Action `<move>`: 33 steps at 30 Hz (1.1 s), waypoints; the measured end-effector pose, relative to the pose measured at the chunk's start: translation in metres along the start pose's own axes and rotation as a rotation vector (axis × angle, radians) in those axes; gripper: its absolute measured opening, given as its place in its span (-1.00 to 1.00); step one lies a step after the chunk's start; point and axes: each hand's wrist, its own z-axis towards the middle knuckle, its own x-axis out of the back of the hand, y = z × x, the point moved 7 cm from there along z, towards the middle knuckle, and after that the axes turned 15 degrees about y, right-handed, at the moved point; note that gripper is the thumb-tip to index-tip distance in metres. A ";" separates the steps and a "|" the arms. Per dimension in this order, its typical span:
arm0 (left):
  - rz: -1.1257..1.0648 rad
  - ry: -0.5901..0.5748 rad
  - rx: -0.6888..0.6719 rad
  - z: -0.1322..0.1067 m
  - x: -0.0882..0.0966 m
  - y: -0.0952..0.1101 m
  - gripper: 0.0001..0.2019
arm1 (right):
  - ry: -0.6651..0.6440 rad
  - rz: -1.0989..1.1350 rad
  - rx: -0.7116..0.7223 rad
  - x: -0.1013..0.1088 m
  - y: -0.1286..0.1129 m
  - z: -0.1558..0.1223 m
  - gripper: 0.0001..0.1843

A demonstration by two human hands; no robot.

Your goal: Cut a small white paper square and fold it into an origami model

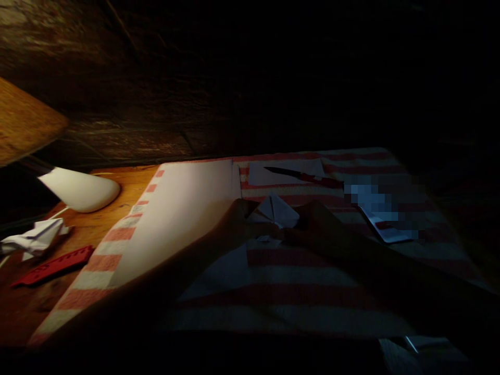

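Note:
A folded piece of white paper, shaped like a pointed origami form, is held between my two hands above the striped cloth. My left hand grips its left side. On the right side, my right hand grips it too, with its fingers mostly lost in shadow. Large white sheets lie flat under and beside my left forearm. Beyond the folded paper, a knife with a dark blade and red handle rests partly on a smaller white sheet.
A red-and-white striped cloth covers much of the wooden table. To the left stand a lamp with a white base, a folded white paper form and a red notched plastic piece. A phone-like device, partly pixelated, lies at right.

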 end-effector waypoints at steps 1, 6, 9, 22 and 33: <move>0.006 0.003 -0.008 0.000 0.000 0.002 -0.74 | -0.008 0.011 -0.004 0.000 0.000 0.001 -0.89; 0.027 -0.015 -0.034 -0.002 -0.003 0.009 -0.74 | -0.160 0.181 -0.016 -0.002 -0.004 0.003 -0.86; 0.048 0.012 -0.025 -0.001 -0.001 0.004 -0.76 | -0.213 0.227 0.001 -0.004 -0.006 0.001 -0.83; 0.036 -0.238 0.044 -0.009 -0.014 0.002 -0.75 | 0.332 0.137 0.408 0.025 -0.033 0.001 -0.89; -0.053 -0.208 0.102 -0.009 -0.014 0.000 -0.77 | 0.281 0.133 0.337 0.028 -0.033 0.002 -0.93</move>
